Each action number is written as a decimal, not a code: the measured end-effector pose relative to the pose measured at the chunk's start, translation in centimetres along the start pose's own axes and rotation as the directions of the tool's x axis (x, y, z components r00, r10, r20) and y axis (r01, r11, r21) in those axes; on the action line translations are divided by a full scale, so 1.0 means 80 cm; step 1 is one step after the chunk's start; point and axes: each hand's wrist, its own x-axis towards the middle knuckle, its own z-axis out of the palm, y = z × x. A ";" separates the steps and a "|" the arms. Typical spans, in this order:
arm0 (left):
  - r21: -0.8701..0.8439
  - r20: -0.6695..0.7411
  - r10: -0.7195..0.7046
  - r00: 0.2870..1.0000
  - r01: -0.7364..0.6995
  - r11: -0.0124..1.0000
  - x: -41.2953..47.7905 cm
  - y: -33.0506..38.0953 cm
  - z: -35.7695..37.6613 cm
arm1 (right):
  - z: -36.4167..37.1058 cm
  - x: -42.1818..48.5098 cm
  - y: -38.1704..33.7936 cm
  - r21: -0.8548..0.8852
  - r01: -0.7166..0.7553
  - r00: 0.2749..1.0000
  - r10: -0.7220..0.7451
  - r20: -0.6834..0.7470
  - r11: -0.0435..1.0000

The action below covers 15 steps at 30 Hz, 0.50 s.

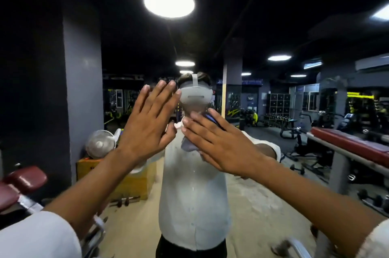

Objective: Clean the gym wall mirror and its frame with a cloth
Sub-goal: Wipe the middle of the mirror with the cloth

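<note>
pressing flat on the mirror (263,190), both hands keep their fingers straight. the left hand (147,123) lies bare on the glass, fingers close together. just beside it, the right hand (221,144) pins a pale cloth (188,145) against the glass.

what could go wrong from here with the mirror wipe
1. The bare left hand is held flat at the mirror, apparently touching the glass, so it could leave smears.
2. The cloth is only pressed under the straight fingers of the right hand, with no real grip, so it may slip and drop.
</note>
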 end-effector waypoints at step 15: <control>0.106 0.058 -0.054 0.997 0.048 0.993 0.113 0.027 0.005 | -0.042 0.017 0.166 0.074 -0.503 0.848 0.509 -0.151 0.861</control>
